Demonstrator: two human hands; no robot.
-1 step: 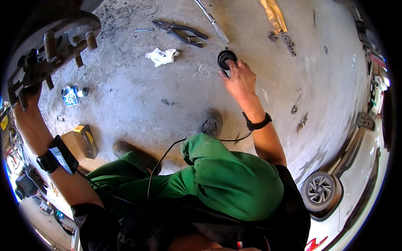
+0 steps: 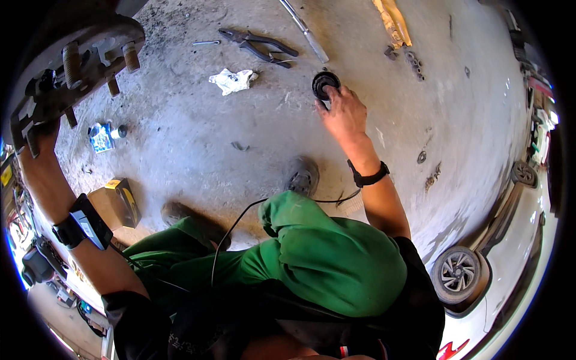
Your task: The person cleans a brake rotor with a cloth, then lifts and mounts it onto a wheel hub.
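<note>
My right hand [image 2: 345, 117] reaches down to a round black cup-like part [image 2: 324, 86] on the concrete floor. Its index finger dips inside the rim, with the thumb against the near outer side; the other fingers are bent. At the upper left, my left hand [image 2: 45, 135] is raised against the underside of a rusty wheel hub [image 2: 90, 57] with several threaded studs. Dark metal and shadow hide its fingers, so whether they grip anything does not show.
On the floor lie pliers [image 2: 258, 45], a long metal tool handle [image 2: 309, 39], a cotter pin [image 2: 206, 42], a crumpled white wipe [image 2: 233, 81] and a blue-white packet [image 2: 101, 138]. An open cardboard box [image 2: 114, 204] stands left; a white car [image 2: 492, 288] is at right. A black cable [image 2: 237, 219] crosses my legs.
</note>
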